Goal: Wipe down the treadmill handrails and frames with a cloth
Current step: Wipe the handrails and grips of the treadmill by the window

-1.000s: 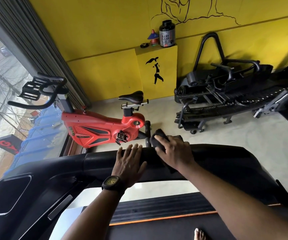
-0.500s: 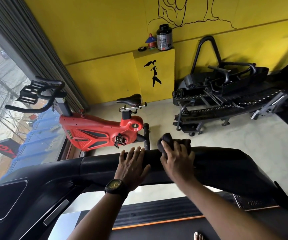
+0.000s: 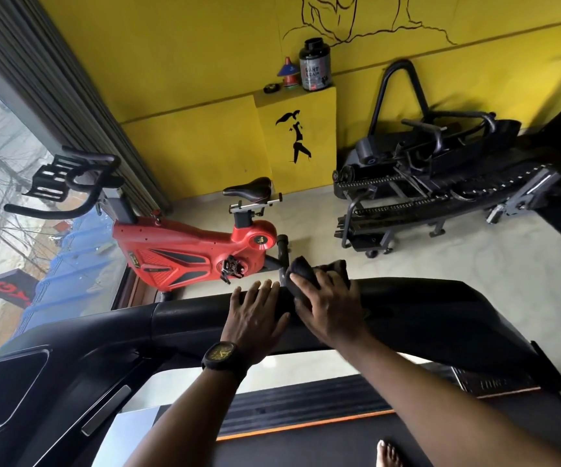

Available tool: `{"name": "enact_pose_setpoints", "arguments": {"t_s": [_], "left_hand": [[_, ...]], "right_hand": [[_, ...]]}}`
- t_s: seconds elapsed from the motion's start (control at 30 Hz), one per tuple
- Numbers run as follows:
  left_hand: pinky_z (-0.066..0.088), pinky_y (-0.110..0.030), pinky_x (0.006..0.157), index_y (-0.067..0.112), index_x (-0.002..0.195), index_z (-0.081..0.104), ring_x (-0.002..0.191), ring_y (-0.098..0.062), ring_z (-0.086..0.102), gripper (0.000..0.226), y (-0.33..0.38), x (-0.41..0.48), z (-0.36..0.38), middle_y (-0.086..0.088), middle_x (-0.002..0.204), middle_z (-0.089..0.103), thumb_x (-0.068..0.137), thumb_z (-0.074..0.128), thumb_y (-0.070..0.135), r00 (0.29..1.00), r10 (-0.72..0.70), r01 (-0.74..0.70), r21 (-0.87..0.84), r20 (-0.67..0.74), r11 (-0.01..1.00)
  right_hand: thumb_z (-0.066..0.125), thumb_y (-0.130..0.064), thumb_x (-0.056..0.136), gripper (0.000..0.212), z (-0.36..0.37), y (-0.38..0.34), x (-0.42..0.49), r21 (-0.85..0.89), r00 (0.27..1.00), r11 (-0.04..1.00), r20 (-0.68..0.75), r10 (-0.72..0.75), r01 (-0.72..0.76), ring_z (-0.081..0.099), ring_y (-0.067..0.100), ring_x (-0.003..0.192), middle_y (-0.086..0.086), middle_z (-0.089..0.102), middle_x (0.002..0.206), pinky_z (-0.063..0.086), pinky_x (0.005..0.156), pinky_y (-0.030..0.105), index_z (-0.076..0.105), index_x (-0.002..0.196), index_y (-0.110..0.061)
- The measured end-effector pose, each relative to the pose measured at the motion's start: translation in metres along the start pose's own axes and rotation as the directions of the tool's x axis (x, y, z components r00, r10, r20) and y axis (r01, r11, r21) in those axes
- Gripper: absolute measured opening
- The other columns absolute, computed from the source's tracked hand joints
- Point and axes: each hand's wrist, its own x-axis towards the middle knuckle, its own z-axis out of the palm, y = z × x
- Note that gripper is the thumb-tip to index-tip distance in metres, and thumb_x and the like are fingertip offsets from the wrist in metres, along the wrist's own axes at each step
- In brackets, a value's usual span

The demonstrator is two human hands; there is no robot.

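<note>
Your right hand (image 3: 331,311) grips the dark cloth (image 3: 306,269) on the handrail (image 3: 440,308), frame centre. Left hand (image 3: 255,315) lies flat, fingers (image 3: 267,291) straight. Upper-centre jar (image 3: 314,67) label: "LEAP".

Red spin bike (image 3: 184,254) is parked on the left by the window (image 3: 3,203), with some black machine (image 3: 440,183) lying over on the far right. The yellow ledge (image 3: 301,136) at the far wall has a big supplement tub (image 3: 314,67) on it and stacked cones (image 3: 288,74) just beside that.
</note>
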Motion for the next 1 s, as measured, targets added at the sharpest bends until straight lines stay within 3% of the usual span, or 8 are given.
{"name": "enact_pose_setpoints", "arguments": {"t_s": [0.1, 0.2, 0.3, 0.4, 0.57, 0.73, 0.9, 1.0], "left_hand": [[0.040, -0.059, 0.106, 0.010, 0.140, 0.051, 0.130, -0.032, 0.051, 0.066, 0.003, 0.001, -0.003, -0.011, 0.141, 0.055, 0.093, 0.037, 0.056, 1.000, -0.004, 0.004, -0.001, -0.014, 1.000], [0.038, -0.059, 0.107, 0.011, 0.141, 0.050, 0.132, -0.031, 0.049, 0.067, 0.003, 0.001, 0.000, -0.011, 0.143, 0.054, 0.094, 0.037, 0.056, 1.000, -0.012, 0.012, -0.001, -0.008, 1.000], [0.037, -0.059, 0.108, 0.011, 0.141, 0.049, 0.133, -0.031, 0.048, 0.067, 0.005, 0.003, 0.002, -0.011, 0.143, 0.053, 0.094, 0.037, 0.056, 1.000, -0.013, 0.013, 0.006, -0.005, 1.000], [0.036, -0.058, 0.109, 0.011, 0.142, 0.048, 0.133, -0.031, 0.048, 0.067, 0.007, 0.004, 0.002, -0.010, 0.144, 0.053, 0.094, 0.036, 0.057, 1.000, -0.009, 0.009, 0.003, 0.001, 1.000], [0.038, -0.058, 0.108, 0.011, 0.141, 0.049, 0.131, -0.030, 0.049, 0.066, 0.013, 0.007, 0.001, -0.010, 0.141, 0.054, 0.093, 0.037, 0.056, 1.000, -0.004, 0.004, -0.001, 0.004, 1.000], [0.038, -0.058, 0.107, 0.011, 0.142, 0.048, 0.132, -0.030, 0.047, 0.067, 0.013, 0.008, 0.004, -0.009, 0.143, 0.053, 0.094, 0.036, 0.056, 1.000, -0.008, 0.008, 0.004, 0.002, 1.000], [0.039, -0.058, 0.107, 0.010, 0.141, 0.049, 0.131, -0.030, 0.049, 0.067, 0.016, 0.008, 0.001, -0.010, 0.142, 0.054, 0.094, 0.035, 0.056, 1.000, -0.012, 0.012, 0.006, 0.012, 1.000], [0.037, -0.058, 0.109, 0.010, 0.143, 0.048, 0.133, -0.030, 0.047, 0.069, 0.020, 0.012, 0.001, -0.010, 0.144, 0.053, 0.094, 0.033, 0.057, 1.000, -0.013, 0.013, -0.001, 0.017, 1.000]], "right_hand": [[0.043, -0.057, 0.088, 0.054, -0.004, 0.026, 0.025, -0.011, 0.988, 0.993, 0.096, 0.121, -0.121, 0.065, 0.034, 0.097, 0.006, 0.070, 0.111, 0.049, 0.076, 0.045, 0.060, 0.136, -0.039], [0.043, -0.051, 0.093, 0.053, 0.000, 0.016, -0.001, -0.038, 0.970, 0.969, 0.011, 0.244, -0.243, 0.061, 0.037, 0.106, 0.013, 0.067, 0.117, 0.046, 0.081, 0.051, 0.058, 0.140, -0.033], [0.049, -0.048, 0.094, 0.050, 0.003, 0.002, -0.021, 0.000, 0.991, 0.991, -0.011, 0.136, -0.136, 0.058, 0.038, 0.117, 0.013, 0.063, 0.129, 0.043, 0.089, 0.056, 0.058, 0.140, -0.033], [0.046, -0.055, 0.090, 0.052, -0.004, 0.026, 0.010, 0.020, 0.997, 0.999, 0.067, 0.046, -0.047, 0.064, 0.034, 0.105, 0.006, 0.068, 0.118, 0.046, 0.081, 0.047, 0.060, 0.136, -0.038], [0.051, -0.048, 0.093, 0.050, -0.002, 0.033, 0.004, -0.040, 0.959, 0.959, 0.032, 0.283, -0.282, 0.061, 0.035, 0.106, 0.011, 0.067, 0.117, 0.046, 0.083, 0.050, 0.058, 0.140, -0.032], [0.052, -0.049, 0.092, 0.050, 0.001, 0.033, -0.011, 0.022, 0.999, 0.999, -0.015, 0.031, -0.031, 0.062, 0.035, 0.110, 0.011, 0.067, 0.123, 0.046, 0.084, 0.050, 0.058, 0.139, -0.034], [0.037, -0.052, 0.093, 0.055, -0.002, 0.044, 0.001, -0.024, 0.977, 0.977, 0.036, 0.212, -0.211, 0.063, 0.036, 0.104, 0.012, 0.067, 0.115, 0.047, 0.079, 0.049, 0.058, 0.139, -0.032], [0.045, -0.049, 0.096, 0.050, 0.002, 0.031, -0.027, -0.028, 0.990, 0.990, 0.004, 0.140, -0.140, 0.059, 0.038, 0.117, 0.015, 0.064, 0.129, 0.043, 0.087, 0.054, 0.056, 0.142, -0.032]]}}
